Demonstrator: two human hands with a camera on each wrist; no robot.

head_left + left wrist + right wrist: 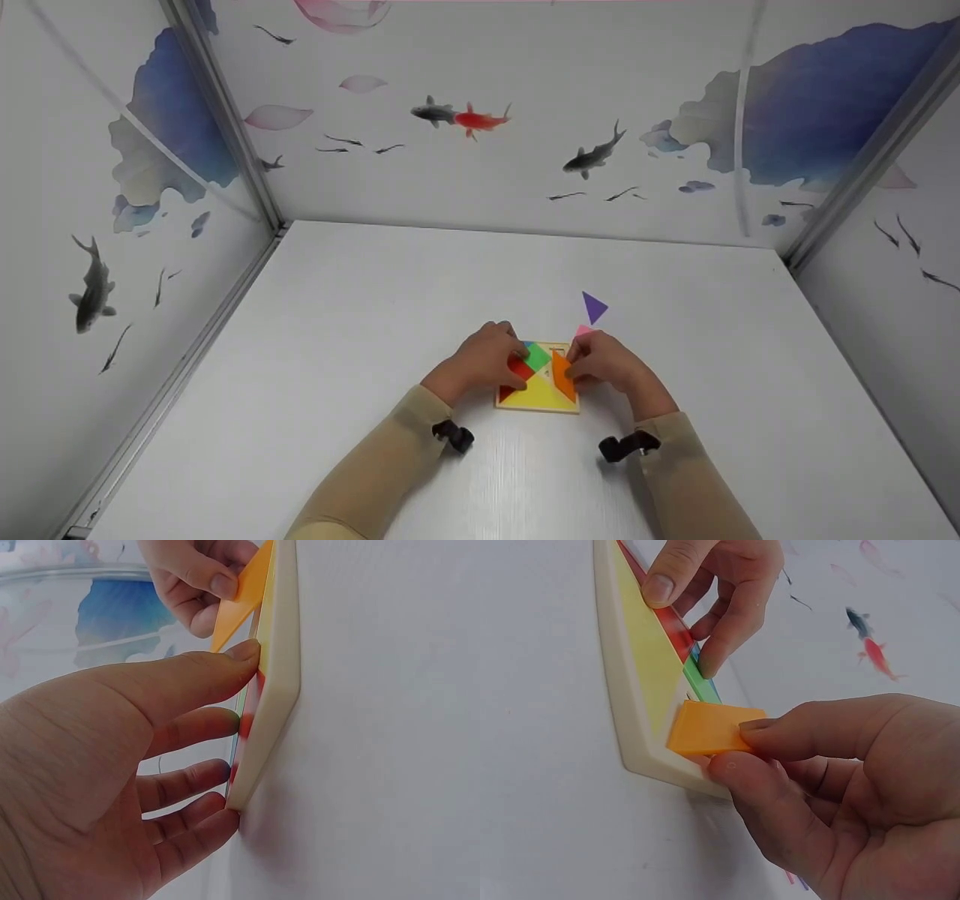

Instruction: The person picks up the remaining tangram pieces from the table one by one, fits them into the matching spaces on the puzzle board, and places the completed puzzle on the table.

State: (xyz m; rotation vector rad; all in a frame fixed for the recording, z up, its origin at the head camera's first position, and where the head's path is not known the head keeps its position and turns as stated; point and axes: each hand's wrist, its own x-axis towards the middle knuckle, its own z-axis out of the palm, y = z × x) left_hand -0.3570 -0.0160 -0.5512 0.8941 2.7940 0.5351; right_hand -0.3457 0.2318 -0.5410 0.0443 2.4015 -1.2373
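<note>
Right grip point(611, 365) drawn in tight, I have the orange piece point(564, 379) pinched between thumb and fingers, tilted over the right side of the pale-rimmed tray point(536, 410) on the tabletop point(360, 300), while my left grip point(484, 360), fingers loosely spread, rests on the tray's left side at the red piece point(521, 368). Past the yellow piece point(536, 395) along the near rim, I see the green piece point(536, 357), then a pink piece point(583, 330) partly hidden, a purple triangle point(595, 308) and the fish-painted wall point(510, 187).
</note>
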